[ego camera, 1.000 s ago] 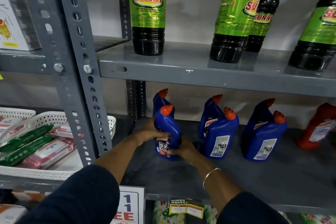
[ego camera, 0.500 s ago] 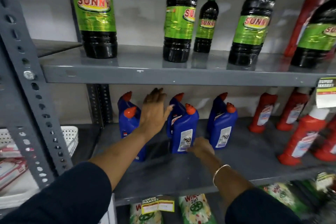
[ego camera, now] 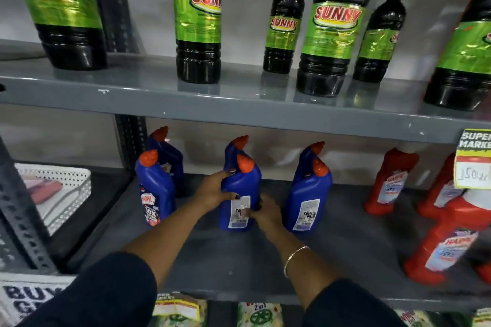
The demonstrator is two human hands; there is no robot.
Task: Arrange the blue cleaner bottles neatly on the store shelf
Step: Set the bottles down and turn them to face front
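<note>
Lower grey metal shelf (ego camera: 239, 268), centre of frame: three pairs of blue Harpic cleaner bottles with orange-red caps, each pair standing one behind the other

Middle front blue bottle (ego camera: 240, 194): standing upright on the shelf, back label facing out, gripped by both hands. Left hand (ego camera: 212, 191) is wrapping its left side, thumb lying across the front just above the label; right hand (ego camera: 267, 211) is pressing against its lower right side, fingers closed onto the bottle, gold bangle (ego camera: 295, 257) sitting on that wrist. Both forearms are reaching in from dark sleeves at the bottom of frame

Middle rear blue bottle (ego camera: 233, 148): just behind the held one, mostly hidden

Left pair: front bottle (ego camera: 155, 188) showing its Harpic front label, rear bottle (ego camera: 166, 151) close behind it

Right pair: front bottle (ego camera: 309, 194) showing its back label, rear bottle (ego camera: 312, 151) behind it, both just beside the right hand

Right of frame, same shelf: red Harpic bottles (ego camera: 390, 180), well apart from the blue ones

Upper shelf (ego camera: 239, 111): dark Sunny bottles (ego camera: 332, 26) with green labels, in two sizes

Right edge: yellow price tag (ego camera: 474, 159) hanging from the upper shelf

Left of frame: white perforated basket (ego camera: 69, 188) in the neighbouring bay
</note>
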